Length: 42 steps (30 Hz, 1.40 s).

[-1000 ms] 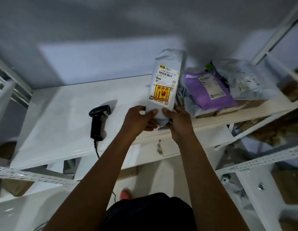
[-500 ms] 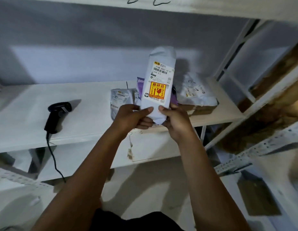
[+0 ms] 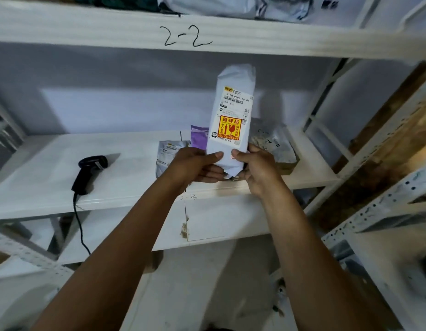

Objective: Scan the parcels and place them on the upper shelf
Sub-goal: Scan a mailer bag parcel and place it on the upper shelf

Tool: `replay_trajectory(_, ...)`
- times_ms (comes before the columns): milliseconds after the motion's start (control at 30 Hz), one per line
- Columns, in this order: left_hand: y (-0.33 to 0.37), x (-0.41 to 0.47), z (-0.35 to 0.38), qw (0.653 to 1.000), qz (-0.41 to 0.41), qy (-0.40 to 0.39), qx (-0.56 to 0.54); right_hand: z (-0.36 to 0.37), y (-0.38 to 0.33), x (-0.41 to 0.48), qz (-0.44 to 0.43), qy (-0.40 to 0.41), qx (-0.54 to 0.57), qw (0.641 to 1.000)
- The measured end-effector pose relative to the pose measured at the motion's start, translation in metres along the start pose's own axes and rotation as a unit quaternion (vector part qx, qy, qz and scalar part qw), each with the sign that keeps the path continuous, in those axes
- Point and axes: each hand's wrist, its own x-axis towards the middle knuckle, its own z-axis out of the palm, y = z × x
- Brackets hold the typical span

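A tall white parcel [image 3: 233,111] with a barcode label and a yellow-and-red fragile sticker stands upright in the air in front of the middle shelf. My left hand [image 3: 195,164] and my right hand [image 3: 257,168] both grip its bottom end, thumbs on the front. The black barcode scanner [image 3: 89,172] lies on the middle shelf [image 3: 52,168] to the left, its cable hanging over the front edge. The upper shelf [image 3: 87,27], marked "2-2", runs across the top with grey bagged parcels [image 3: 231,5] on it.
Behind the held parcel lie a purple parcel [image 3: 199,137], a small grey bag [image 3: 167,154] and a grey bag on a brown box [image 3: 275,144]. White shelf uprights [image 3: 326,91] stand at the right, with another perforated metal rack [image 3: 386,211] beyond.
The view has tilted upward, bringing the upper shelf and its "2-2" marking into sight. Both hands have kept their grip on the white parcel, which has risen a little.
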Motion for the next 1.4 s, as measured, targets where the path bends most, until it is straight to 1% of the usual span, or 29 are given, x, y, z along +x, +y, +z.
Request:
replay_trajectory(167,0.007,-0.01,0.007,1.0,0.003,-0.008,0.013,-0.002,-0.005,-0.018,-0.014,0.02,0.002,1.0)
replay_trajectory(367,0.018,-0.025,0.024,1.0,0.018,-0.018,-0.001,-0.013,-0.021,-0.044,-0.056,0.034,0.007,0.998)
replay_trajectory(500,0.029,-0.034,0.035,0.998,0.049,-0.037,0.024,-0.021,-0.036,-0.062,-0.097,0.035,0.007,0.995)
replay_trajectory(633,0.048,-0.036,0.048,0.993,0.092,-0.067,0.024,-0.028,-0.061,-0.077,-0.14,0.037,0.005,0.989)
replay_trajectory(700,0.061,-0.036,0.055,0.993,0.099,-0.063,0.026,-0.03,-0.075,-0.08,-0.149,0.043,0.0,0.988)
replay_trajectory(933,0.096,-0.025,0.072,0.988,0.129,-0.078,0.014,-0.031,-0.114,-0.072,-0.197,0.061,-0.002,0.978)
replay_trajectory(1033,0.11,-0.019,0.079,0.987,0.143,-0.077,0.006,-0.035,-0.128,-0.061,-0.214,0.057,0.004,0.975)
replay_trajectory(1200,0.141,-0.005,0.093,0.984,0.169,-0.055,0.021,-0.04,-0.16,-0.033,-0.232,0.049,-0.007,0.972)
replay_trajectory(1400,0.192,0.017,0.112,0.975,0.217,-0.017,0.051,-0.044,-0.216,0.002,-0.261,0.01,-0.013,0.965)
